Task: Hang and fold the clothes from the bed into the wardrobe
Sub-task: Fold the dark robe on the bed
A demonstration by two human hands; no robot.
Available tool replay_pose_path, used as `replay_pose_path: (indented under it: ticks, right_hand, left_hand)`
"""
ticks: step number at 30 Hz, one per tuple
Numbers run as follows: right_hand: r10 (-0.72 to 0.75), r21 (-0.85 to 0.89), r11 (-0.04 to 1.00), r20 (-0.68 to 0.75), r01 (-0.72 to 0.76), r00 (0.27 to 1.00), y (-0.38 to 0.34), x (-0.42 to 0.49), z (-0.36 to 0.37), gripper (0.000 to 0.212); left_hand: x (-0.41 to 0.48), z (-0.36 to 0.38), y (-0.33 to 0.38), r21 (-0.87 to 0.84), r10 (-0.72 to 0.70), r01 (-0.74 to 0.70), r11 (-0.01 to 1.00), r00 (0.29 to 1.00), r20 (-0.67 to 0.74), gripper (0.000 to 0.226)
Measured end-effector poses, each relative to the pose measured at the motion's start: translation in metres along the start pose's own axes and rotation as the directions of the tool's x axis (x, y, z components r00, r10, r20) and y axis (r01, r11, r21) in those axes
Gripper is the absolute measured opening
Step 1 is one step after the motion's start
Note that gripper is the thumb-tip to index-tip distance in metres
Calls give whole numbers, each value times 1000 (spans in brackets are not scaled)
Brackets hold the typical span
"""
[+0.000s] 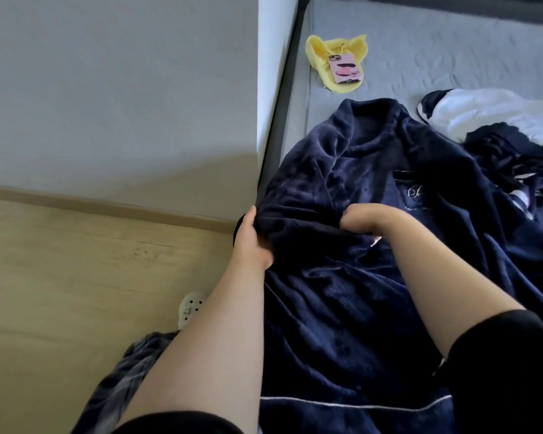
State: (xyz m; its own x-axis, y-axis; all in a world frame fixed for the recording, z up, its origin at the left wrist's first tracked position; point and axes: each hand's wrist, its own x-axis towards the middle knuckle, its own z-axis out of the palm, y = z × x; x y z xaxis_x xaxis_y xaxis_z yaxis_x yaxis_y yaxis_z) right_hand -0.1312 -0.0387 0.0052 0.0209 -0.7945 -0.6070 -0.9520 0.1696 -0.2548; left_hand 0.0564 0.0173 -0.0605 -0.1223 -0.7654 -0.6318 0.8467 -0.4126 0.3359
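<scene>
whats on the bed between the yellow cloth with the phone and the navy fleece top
Nothing: in the head view, only bare grey mattress lies between the yellow cloth under the phone and the collar of the navy fleece top.

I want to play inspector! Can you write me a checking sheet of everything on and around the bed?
Surface: grey quilted mattress, mostly covered.
Job's things: navy fleece pyjama top spread out; white garment and dark striped garment heaped at right.
Clutter: pink phone lying on yellow cloth.
Grips: left hand grips the top's edge; right hand curls into its fabric.
Cables: nothing seen.
Surroundings: wooden floor, grey wall, white clog.
</scene>
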Motion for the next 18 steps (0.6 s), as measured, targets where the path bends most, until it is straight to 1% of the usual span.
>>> replay_pose_path:
  ticks: [1, 2, 3, 4, 5, 6, 7, 8, 9, 10, 11, 12, 13, 14, 16, 18]
  right_hand:
    - [-21, 12, 1000, 3, 21, 1000, -4, -1, -5, 20]
    - [-56, 67, 996, -47, 59, 997, -11, 1, -10, 21]
    - [-72, 218, 971, -121, 97, 990, -18, 5, -12, 21]
    - [-42, 429, 895, -186, 120, 982, -25, 9, -13, 24]
    - [7, 584, 803, -210, 119, 978, -33, 14, -12, 27]
    - [13, 658, 743, -191, 119, 981, -41, 19, -12, 28]
    - [-27, 623, 771, -180, 135, 983, -48, 24, -12, 28]
    - [-83, 548, 819, -184, 172, 979, -54, 27, -12, 27]
    - [-123, 460, 857, -251, 230, 960, -57, 33, -12, 24]
    - [-141, 394, 875, -352, 283, 925, -60, 38, -13, 25]
    - [-133, 356, 877, -465, 322, 875, -60, 41, -14, 34]
    - [-121, 332, 878, -544, 345, 830, -59, 42, -14, 40]
    - [-107, 344, 871, -562, 350, 820, -56, 42, -13, 42]
    - [-91, 400, 852, -523, 339, 848, -51, 39, -12, 43]
    - [-29, 513, 830, -353, 219, 935, -31, 32, -11, 48]
    - [16, 498, 862, -218, 97, 976, 2, 16, -10, 60]
  left_hand:
    - [1, 2, -1, 0, 12, -12, 1000, 1000, -13, 46]
    - [1, 4, -2, -12, 19, -20, 1000, 999, -30, 41]
    - [1, 5, -4, -27, 16, -17, 999, 999, -40, 37]
    - [1, 5, -4, -33, 9, -11, 999, 999, -39, 35]
    - [1, 5, -5, -29, 4, -5, 1000, 1000, -31, 34]
    - [1, 5, -5, -17, 0, 0, 1000, 1000, -19, 33]
    - [2, 4, -5, -1, -5, 5, 1000, 1000, -16, 34]
    - [4, 3, -4, 7, -9, 9, 1000, 1000, -25, 35]
    - [6, 3, -2, -6, -9, 9, 1000, 999, -49, 37]
    - [9, 4, 1, -37, 2, -5, 999, 997, -76, 41]
    - [10, 4, 3, -70, 21, -27, 997, 996, -86, 44]
    - [10, 5, 5, -95, 37, -44, 995, 997, -74, 48]
    - [9, 6, 6, -112, 43, -48, 993, 998, -47, 52]
    - [7, 7, 5, -122, 39, -41, 992, 999, -16, 54]
    - [0, 5, 1, -107, 40, -39, 993, 999, 7, 52]
    - [-8, 4, -6, -42, 32, -32, 999, 999, 8, 45]
